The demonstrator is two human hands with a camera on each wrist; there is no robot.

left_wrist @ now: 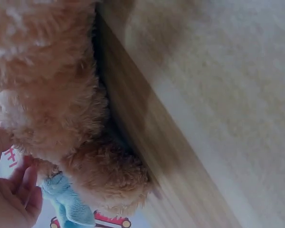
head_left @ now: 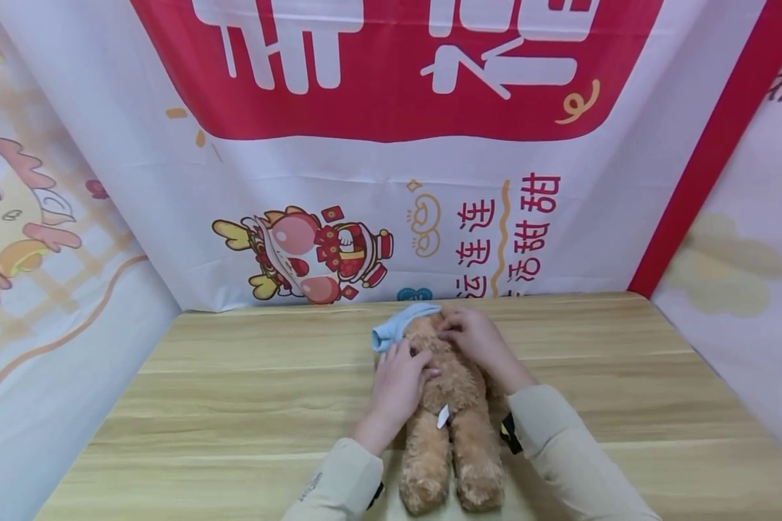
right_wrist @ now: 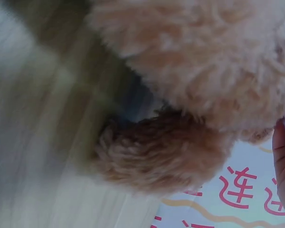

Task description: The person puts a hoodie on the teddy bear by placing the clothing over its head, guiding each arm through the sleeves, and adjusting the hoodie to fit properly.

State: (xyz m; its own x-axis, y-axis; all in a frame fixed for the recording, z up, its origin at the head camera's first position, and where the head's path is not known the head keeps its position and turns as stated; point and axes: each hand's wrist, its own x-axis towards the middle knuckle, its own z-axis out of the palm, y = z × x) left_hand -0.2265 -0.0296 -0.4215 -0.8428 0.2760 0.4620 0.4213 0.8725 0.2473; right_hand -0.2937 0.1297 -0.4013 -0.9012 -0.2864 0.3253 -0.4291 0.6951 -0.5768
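Observation:
A brown plush toy (head_left: pixel 459 387) lies on the table with its legs toward the person, a small white tag (head_left: pixel 443 416) between them. Light blue cloth (head_left: pixel 400 325) lies at its far end, left of the head; the cloth (left_wrist: pixel 69 202) also shows in the left wrist view. My left hand (head_left: pixel 400 380) rests with bent fingers on the toy's upper body, just below the cloth; I cannot tell whether it grips anything. My right hand (head_left: pixel 478 340) pinches the plush near the head on the right side. In the right wrist view, the fingers (right_wrist: pixel 281 147) appear at the toy's edge.
The wooden table (head_left: pixel 247 405) extends on both sides of the toy. A printed white and red cloth backdrop (head_left: pixel 365 159) hangs right behind the far table edge, with more printed cloth (head_left: pixel 59 217) at the left and right sides.

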